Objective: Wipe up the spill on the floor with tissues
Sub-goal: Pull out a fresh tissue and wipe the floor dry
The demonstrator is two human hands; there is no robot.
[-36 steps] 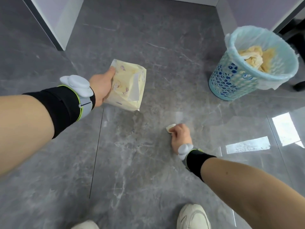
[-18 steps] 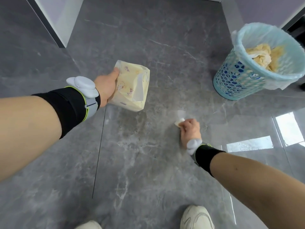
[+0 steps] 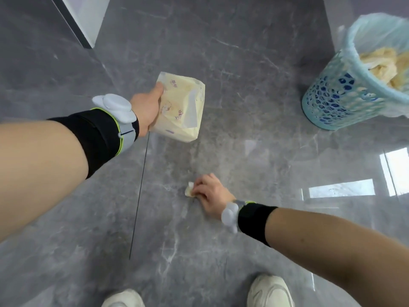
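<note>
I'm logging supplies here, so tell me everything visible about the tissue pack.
The tissue pack is a soft, pale yellow plastic-wrapped packet with small printed marks and a paler flap on its top face. It looks slightly crumpled and partly full. The left hand grips its left end, thumb on top, holding it tilted in the air above the grey floor. Nothing else touches it.

Grey marble-look tiled floor (image 3: 221, 240)

Pale veins and a dark grout line (image 3: 139, 196) cross it; bright window reflections (image 3: 340, 188) gleam at right.
</note>
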